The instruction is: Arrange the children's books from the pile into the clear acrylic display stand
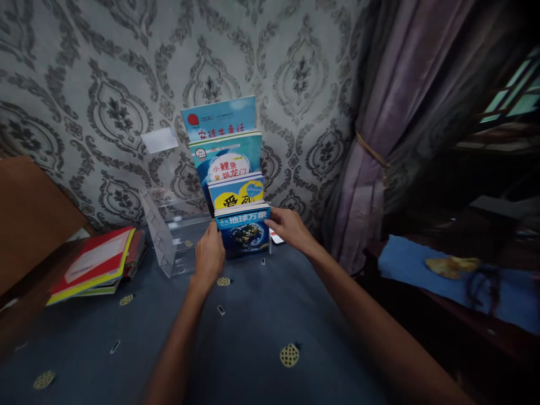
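Grasped the dark blue Earth-cover book (244, 237) from both sides, with the left grip (210, 251) closed on its left edge and the right grip (289, 226) pinching it near the upper right corner. Could not make out the left fingertips, hidden at the cover's edge. Had the book roughly upright between the two grips, at the front of a stepped row of books. Saw directly behind it, rising above both grips, the yellow-and-blue book (221, 195); farther behind, the teal carp-story book (200, 169); and, farthest from the grips, the light blue Andersen fairy-tale book (228, 112). Noted the clear tiered acrylic stand (158, 233) just left of the left grip, with a pale rectangular panel (159, 139) above it. Caught a white-and-red object (276, 238) just beside the right grip, mostly covered and too small to identify. Found the red-and-yellow stack of books (95, 259) well left of the left grip, with a brown board (37, 214) beyond. Saw below both grips the worktop (244, 349), covered in dark blue pineapple-print cloth; behind and right of the right grip, the tied purple curtain (358, 197); farther right, a blue cloth (405, 261).
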A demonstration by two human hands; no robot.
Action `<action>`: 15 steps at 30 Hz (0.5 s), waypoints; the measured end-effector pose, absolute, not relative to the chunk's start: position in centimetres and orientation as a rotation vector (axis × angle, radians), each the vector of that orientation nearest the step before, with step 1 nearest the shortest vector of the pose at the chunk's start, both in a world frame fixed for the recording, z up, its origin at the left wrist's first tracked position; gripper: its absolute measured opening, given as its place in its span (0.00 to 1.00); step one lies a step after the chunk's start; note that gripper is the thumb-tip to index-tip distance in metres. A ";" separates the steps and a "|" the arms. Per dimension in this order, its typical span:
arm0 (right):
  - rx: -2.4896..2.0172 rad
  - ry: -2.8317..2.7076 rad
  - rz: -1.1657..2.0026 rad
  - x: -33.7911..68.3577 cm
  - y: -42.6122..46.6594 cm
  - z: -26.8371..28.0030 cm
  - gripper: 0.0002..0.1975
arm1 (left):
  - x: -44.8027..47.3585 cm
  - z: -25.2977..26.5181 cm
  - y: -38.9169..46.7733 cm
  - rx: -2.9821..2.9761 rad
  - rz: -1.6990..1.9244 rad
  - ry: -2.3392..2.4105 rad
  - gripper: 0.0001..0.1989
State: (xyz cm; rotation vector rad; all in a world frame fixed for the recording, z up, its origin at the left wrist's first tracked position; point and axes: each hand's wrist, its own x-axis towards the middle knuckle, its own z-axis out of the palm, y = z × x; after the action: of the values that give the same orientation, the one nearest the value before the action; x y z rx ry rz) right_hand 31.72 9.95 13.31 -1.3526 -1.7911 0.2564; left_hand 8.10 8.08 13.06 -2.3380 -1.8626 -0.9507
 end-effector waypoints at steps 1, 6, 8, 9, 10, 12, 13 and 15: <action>-1.356 -1.794 0.269 31.7 9.9 13.4 0.06 | 8.0 13.0 8.1 -2.339 -0.955 -1.856 0.14; -1.322 -1.862 0.347 32.3 9.4 14.1 0.13 | 7.4 12.7 8.1 -2.429 -1.081 -1.788 0.16; -1.339 -1.867 0.372 32.6 9.2 14.3 0.19 | 7.0 12.0 7.9 -2.424 -1.200 -1.773 0.19; -1.356 -1.855 0.367 32.8 9.1 14.5 0.22 | 6.7 11.5 7.7 -2.401 -1.255 -1.778 0.21; -1.370 -1.832 0.340 32.9 8.9 14.7 0.25 | 6.3 10.9 7.5 -2.365 -1.303 -1.782 0.21; -1.356 -1.748 0.214 32.8 8.4 15.4 0.28 | 5.5 9.3 6.6 -2.311 -1.368 -1.769 0.20; -1.326 -1.692 0.127 32.6 7.9 15.8 0.26 | 5.1 8.4 6.1 -2.301 -1.370 -1.764 0.18; -1.239 -1.585 -0.023 31.6 6.6 16.8 0.17 | 4.3 6.6 4.9 -2.290 -1.295 -1.780 0.15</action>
State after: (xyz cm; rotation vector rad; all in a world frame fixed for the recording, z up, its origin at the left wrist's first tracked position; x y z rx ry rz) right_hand 31.62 6.61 16.81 -1.2393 -1.5845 -0.0234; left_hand 4.32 4.93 6.55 -2.2904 -1.7797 -1.2952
